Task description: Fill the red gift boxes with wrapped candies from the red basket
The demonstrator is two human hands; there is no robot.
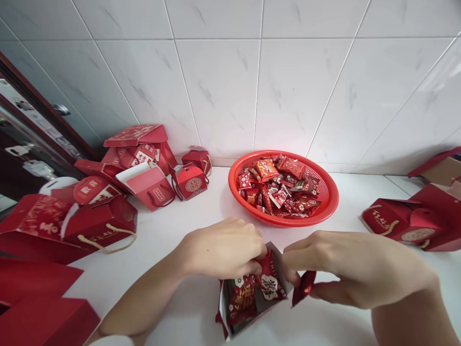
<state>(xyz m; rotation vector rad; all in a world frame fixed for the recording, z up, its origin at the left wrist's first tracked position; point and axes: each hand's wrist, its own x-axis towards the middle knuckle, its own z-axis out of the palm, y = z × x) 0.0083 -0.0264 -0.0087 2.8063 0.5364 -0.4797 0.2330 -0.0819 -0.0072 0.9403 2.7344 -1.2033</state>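
An open red gift box (236, 331) with a grey inside stands on the white surface in front of me. Two red snack packets with printed lettering lie in it, the left packet (243, 298) and the right packet (269, 281). My left hand (226, 247) reaches over the box from behind, its fingers closed on the top of the right packet. To the right, my right hand (345, 269) pinches a small shiny red packet (304, 287) between thumb and fingers, just outside the box's right side. The fingertips of that hand are partly hidden.
Behind my hands sits a red perforated basket (234, 197) heaped with wrapped sweets. Several red gift boxes (154, 185) with cord handles crowd the left side. More red boxes (392, 221) stand at the right. A tiled wall (219, 86) closes off the back.
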